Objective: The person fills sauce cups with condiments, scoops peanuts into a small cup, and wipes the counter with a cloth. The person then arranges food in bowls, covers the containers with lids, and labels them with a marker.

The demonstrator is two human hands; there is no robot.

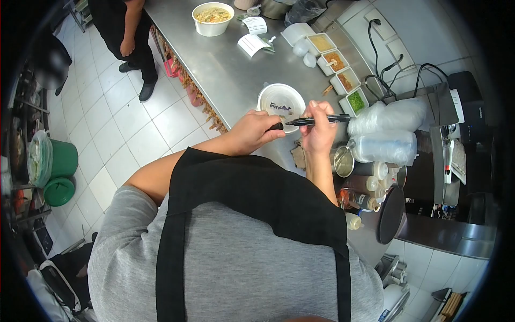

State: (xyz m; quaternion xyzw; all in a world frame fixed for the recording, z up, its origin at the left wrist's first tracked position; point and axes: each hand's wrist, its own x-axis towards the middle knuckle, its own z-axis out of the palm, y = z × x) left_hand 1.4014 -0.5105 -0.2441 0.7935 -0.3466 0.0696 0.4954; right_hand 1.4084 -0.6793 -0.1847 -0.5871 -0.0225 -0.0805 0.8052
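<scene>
In my right hand [318, 129] is a black marker [308, 121], its bare tip pointing left. My left hand [252, 131] pinches the black marker cap [276, 126] between thumb and fingers, a short gap from the tip. Just beyond both hands sits a round container with a whitish lid [292, 96] on the steel counter. Dark handwriting shows on that lid; I cannot read it surely. Part of the lid's near edge is hidden behind my hands.
A white bowl of food [213, 27] and paper slips [253, 44] lie farther along the counter [225, 75]. Small tubs of toppings [354, 102], wrapped plastic stacks [383, 145] and sauce bottles [370, 185] line the right side. Another person [129, 43] stands at the far left.
</scene>
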